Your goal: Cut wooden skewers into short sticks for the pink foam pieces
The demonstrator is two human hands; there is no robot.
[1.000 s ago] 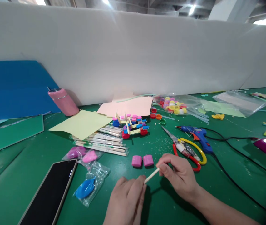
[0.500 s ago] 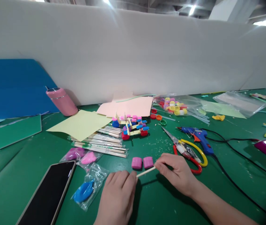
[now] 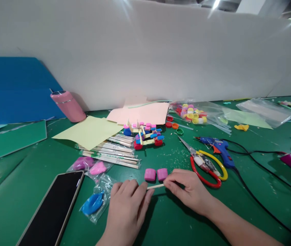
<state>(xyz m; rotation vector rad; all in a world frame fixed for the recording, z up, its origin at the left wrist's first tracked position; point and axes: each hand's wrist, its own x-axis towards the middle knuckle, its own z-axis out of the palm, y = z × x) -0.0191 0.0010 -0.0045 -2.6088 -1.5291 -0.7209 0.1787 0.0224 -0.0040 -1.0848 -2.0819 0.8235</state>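
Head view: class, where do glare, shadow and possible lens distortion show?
Head view, top: a ceiling light flares; head view, bottom: the left hand and right hand shade the green table; head view, lower left: a clear bag glints; head view, upper right: the corner goes black; head view, left: the pink bottle leans, possibly lens stretch.

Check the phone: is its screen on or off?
Off, it seems: the phone's screen is plain black, with nothing lit.

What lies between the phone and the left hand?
A blue lump in a clear bag lies between the phone and the left hand in the head view.
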